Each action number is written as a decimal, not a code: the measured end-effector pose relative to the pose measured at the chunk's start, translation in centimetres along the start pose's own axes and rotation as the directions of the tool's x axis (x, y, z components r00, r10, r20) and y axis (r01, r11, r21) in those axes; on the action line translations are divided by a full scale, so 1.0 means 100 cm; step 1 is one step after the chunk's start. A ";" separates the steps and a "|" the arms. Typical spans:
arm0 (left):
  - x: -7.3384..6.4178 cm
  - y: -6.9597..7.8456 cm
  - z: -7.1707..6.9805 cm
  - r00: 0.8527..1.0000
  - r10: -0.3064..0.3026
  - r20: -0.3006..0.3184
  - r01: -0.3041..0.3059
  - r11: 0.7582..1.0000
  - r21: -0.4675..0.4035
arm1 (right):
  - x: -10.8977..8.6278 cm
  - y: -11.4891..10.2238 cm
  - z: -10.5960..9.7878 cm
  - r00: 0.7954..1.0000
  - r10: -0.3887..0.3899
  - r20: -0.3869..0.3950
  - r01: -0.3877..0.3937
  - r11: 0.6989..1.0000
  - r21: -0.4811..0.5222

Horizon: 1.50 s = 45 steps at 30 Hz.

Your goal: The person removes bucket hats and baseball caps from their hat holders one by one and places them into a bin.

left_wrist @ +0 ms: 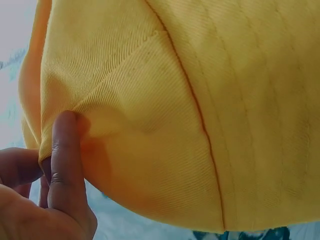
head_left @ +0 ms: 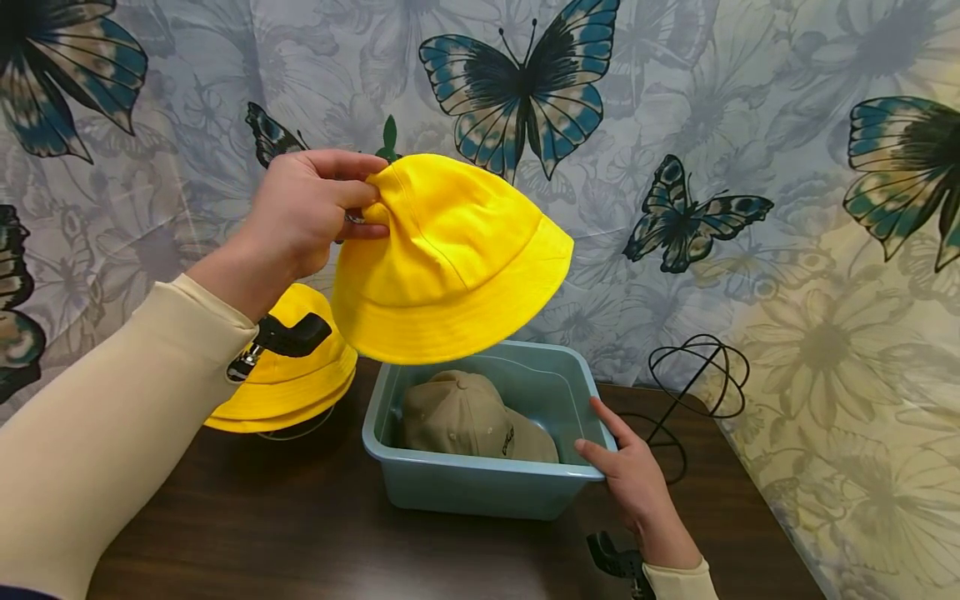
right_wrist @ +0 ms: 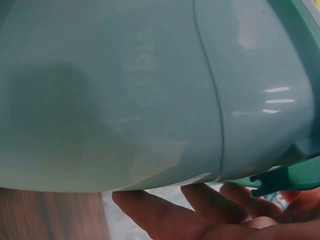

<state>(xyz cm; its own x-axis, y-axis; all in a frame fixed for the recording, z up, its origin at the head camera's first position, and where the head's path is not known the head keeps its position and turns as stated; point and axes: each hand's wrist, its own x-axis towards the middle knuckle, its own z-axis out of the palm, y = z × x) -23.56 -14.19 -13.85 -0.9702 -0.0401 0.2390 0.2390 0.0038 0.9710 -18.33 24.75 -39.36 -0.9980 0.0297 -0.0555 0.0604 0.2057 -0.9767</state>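
The left grip (head_left: 303, 210) pinches, raised high, while the right grip (head_left: 634, 479) holds lower down.

Bench (head_left: 300, 533): dark brown, wood-grained top, slight sheen. Directly upon it:
- Bin (head_left: 472, 492), blue-green, glossy, open-topped, upright, mid-bench.
- Wire stand (head_left: 677, 401), black, looped at both ends, right of the bin, near the back edge.
- Yellow hats (head_left: 307, 375), stacked, brims layered, left of the bin; thin wire loop (head_left: 296, 437) beneath; whether the brims touch the bench cannot be told.
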 end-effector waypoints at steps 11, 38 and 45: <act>-0.015 -0.022 0.026 0.997 -0.052 0.061 0.050 0.998 0.027 | -0.001 0.000 -0.001 1.000 0.002 0.014 -0.001 1.000 -0.015; -0.017 -0.123 0.071 0.956 -0.240 0.166 0.236 0.971 0.047 | -0.002 0.001 -0.001 1.000 -0.005 -0.010 0.005 0.999 -0.038; -0.011 -0.132 0.077 0.967 -0.218 0.131 0.208 0.974 0.090 | -0.002 -0.001 -0.001 1.000 -0.012 -0.005 0.012 0.999 -0.051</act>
<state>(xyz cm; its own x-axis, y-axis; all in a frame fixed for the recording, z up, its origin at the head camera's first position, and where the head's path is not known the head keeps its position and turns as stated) -25.94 -6.52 -26.91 -0.9956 0.0916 0.0197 0.0276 0.0857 0.9959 -18.15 24.79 -39.23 -0.9986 0.0320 -0.0427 0.0495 0.2553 -0.9656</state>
